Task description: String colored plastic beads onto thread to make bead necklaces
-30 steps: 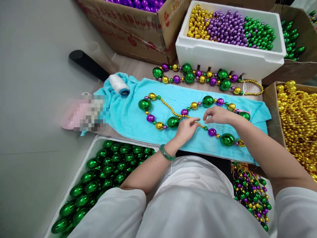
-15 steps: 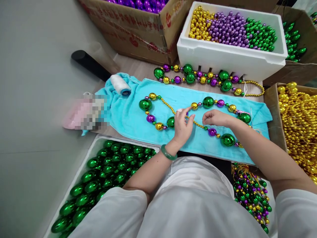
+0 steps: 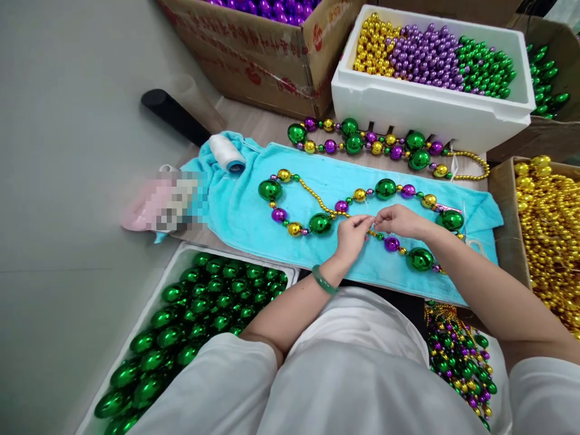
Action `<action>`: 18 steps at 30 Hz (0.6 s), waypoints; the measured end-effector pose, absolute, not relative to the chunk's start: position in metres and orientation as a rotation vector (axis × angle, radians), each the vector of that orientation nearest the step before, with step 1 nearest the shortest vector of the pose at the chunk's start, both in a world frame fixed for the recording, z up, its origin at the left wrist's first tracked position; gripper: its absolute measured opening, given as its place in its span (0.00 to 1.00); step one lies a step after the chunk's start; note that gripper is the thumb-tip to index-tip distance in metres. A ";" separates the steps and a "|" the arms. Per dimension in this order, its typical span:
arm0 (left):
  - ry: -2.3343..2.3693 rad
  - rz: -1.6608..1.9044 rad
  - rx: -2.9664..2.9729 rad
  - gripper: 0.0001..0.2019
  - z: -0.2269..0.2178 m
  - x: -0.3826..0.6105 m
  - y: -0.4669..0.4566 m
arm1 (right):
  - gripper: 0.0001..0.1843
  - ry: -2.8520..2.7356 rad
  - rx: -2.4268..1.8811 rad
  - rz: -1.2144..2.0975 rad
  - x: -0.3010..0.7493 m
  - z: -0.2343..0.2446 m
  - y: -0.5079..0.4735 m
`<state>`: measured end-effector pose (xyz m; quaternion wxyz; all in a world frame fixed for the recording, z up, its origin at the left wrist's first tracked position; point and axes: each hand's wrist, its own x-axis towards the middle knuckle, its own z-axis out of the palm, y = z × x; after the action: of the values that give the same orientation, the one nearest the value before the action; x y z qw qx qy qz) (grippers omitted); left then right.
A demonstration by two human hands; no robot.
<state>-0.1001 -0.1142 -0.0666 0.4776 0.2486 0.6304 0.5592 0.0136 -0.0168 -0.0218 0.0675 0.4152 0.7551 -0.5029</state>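
A bead necklace [image 3: 317, 222] of green, purple and gold balls lies looped on a turquoise towel [image 3: 235, 211]. My left hand [image 3: 351, 237], a green bangle on its wrist, pinches the thin gold-bead strand near the necklace's middle. My right hand [image 3: 401, 220] pinches the same strand just to the right, fingertips almost touching the left hand's. A white thread seems to run between the two pinches. A second finished necklace [image 3: 376, 144] lies beyond the towel.
White foam box [image 3: 421, 112] of gold, purple and green beads at the back. Cardboard box [image 3: 263, 54] of purple beads back left. Tray of large green balls [image 3: 190, 320] near left. Box of gold bead strands [image 3: 550, 229] right. Thread spool [image 3: 228, 153] on the towel.
My left hand dropped from the purple bead back to the gold strand and closed in a pinch beside my right hand. The camera view shifted slightly left.
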 end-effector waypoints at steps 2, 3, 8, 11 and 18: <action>1.314 1.453 0.380 0.08 -0.064 -0.101 -0.109 | 0.07 2.280 1.252 -1.497 0.016 -0.018 -0.016; 1.213 1.482 0.300 0.08 -0.063 -0.102 -0.108 | 0.07 2.287 1.252 -1.472 0.017 -0.015 -0.015; 1.153 1.378 0.237 0.08 -0.056 -0.109 -0.103 | 0.11 2.374 1.279 -1.160 0.024 0.013 -0.006; 1.326 1.216 0.426 0.07 -0.054 -0.109 -0.098 | 0.13 2.397 1.207 -0.949 0.022 0.029 -0.001; 1.634 1.031 0.891 0.09 -0.064 -0.107 -0.091 | 0.10 2.290 1.110 -0.546 0.011 0.043 0.010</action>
<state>-0.1074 -0.0911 -0.0637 0.4858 0.3660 0.6713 0.4235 0.0110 0.0101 0.0429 0.2664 0.4110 0.8481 -0.2021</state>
